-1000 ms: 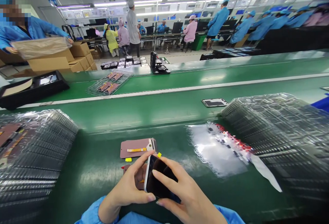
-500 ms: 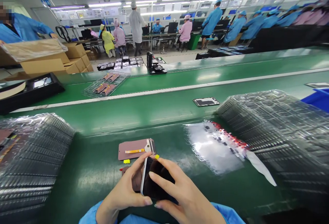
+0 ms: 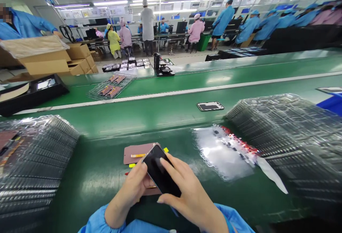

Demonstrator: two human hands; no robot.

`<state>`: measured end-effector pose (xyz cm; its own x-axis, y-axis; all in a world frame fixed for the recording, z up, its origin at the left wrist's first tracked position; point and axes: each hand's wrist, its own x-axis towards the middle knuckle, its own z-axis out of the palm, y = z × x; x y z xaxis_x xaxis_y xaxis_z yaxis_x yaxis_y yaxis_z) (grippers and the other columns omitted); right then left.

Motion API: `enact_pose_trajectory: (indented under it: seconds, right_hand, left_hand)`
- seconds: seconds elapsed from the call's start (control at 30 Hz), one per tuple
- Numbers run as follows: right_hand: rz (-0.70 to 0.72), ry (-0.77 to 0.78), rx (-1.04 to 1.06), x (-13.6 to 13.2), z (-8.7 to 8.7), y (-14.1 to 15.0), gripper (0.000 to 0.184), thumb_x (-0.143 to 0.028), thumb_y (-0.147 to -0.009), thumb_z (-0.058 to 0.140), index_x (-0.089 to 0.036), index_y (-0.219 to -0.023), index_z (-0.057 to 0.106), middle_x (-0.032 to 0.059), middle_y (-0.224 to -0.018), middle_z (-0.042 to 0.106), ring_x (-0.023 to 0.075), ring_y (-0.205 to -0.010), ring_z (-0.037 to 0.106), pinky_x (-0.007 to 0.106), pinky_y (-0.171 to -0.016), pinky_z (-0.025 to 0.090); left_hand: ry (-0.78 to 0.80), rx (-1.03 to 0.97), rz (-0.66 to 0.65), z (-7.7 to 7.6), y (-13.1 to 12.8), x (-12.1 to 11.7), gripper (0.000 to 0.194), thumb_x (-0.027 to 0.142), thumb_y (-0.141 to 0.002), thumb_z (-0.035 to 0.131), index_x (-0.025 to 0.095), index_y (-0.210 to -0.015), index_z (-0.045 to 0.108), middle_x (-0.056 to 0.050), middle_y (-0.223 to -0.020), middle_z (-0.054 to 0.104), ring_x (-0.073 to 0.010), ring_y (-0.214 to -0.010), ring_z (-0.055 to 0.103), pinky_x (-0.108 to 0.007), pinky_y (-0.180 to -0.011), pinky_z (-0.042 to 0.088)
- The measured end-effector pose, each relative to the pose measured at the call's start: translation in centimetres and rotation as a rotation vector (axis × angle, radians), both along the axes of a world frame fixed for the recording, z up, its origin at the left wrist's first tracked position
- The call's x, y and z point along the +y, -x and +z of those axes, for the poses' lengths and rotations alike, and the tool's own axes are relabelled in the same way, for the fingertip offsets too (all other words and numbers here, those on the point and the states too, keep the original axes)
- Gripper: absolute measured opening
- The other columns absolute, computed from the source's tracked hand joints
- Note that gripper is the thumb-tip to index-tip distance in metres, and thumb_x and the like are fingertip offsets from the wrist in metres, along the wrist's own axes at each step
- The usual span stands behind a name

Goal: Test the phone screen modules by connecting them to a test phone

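Observation:
Both my hands hold a black glass phone screen (image 3: 160, 172) above the green table, near its front edge. My left hand (image 3: 133, 190) grips its left edge with curled fingers. My right hand (image 3: 187, 193) wraps the right side, its index finger lying across the dark glass. A pink-backed screen panel (image 3: 136, 153) with an orange flex strip lies flat just beyond the held one. Another pinkish panel (image 3: 153, 190) sits partly hidden under my hands. Small yellow tabs (image 3: 132, 165) lie beside them.
Tall stacks of clear plastic trays stand at left (image 3: 34, 161) and right (image 3: 288, 133). A clear film sheet with red-tabbed stickers (image 3: 229, 151) lies to the right. A dark panel (image 3: 210, 106) rests on the green conveyor (image 3: 171, 83). Cardboard boxes (image 3: 45, 60) and workers fill the background.
The black screen has tilted from nearly upright to a flatter, diagonal pose and moved slightly away from me; my hands shifted with it. The dark panel on the conveyor drifted left.

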<state>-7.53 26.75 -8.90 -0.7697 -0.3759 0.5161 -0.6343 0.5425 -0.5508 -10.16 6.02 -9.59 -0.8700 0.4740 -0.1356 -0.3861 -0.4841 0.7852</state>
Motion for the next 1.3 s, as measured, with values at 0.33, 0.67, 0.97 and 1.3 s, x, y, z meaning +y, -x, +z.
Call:
enact_pose_trajectory:
  seconds: [0.33,0.67,0.97,1.3]
  right_hand:
    - [0.278,0.594,-0.999,0.8,-0.5,1.4,0.044,-0.055,-0.092,0.057,-0.015,-0.094,0.073,0.0021,-0.079,0.063,0.0114,-0.071,0.054,0.025,-0.067,0.044]
    - [0.040,0.706,-0.884,0.8,-1.7,1.5,0.044,-0.057,-0.089,0.060,-0.015,-0.078,0.064,-0.0007,-0.069,0.052,0.0114,-0.068,0.046,0.025,-0.064,0.039]
    - [0.278,0.624,-1.062,1.1,-1.5,1.1,0.056,-0.055,-0.088,0.063,-0.018,-0.131,0.059,0.0075,-0.090,0.075,0.0183,-0.082,0.070,0.031,-0.074,0.055]
    - [0.084,0.750,-0.906,0.9,-1.4,1.0,0.050,-0.056,-0.089,0.061,-0.017,-0.120,0.059,0.0069,-0.081,0.078,0.0186,-0.075,0.073,0.032,-0.076,0.059]
  left_hand:
    - [0.019,-0.116,0.037,1.7,2.2,-1.3,0.056,0.054,-0.094,0.052,0.009,-0.125,0.064,-0.019,-0.111,0.074,-0.0290,-0.096,0.073,-0.038,-0.082,0.060]
    - [0.117,-0.067,-0.008,1.8,-0.1,-0.1,0.039,0.039,-0.089,0.068,0.017,-0.121,0.066,-0.008,-0.094,0.073,-0.0147,-0.075,0.070,-0.024,-0.068,0.060]
    - [0.175,-0.041,0.081,2.5,0.4,-0.2,0.032,0.044,-0.081,0.075,0.015,-0.095,0.069,-0.002,-0.075,0.065,-0.0113,-0.065,0.064,-0.022,-0.063,0.057]
    - [0.558,0.169,-0.068,2.0,-0.7,0.0,0.040,0.052,-0.074,0.076,0.013,-0.077,0.064,-0.002,-0.072,0.061,-0.0096,-0.060,0.053,-0.020,-0.054,0.041]
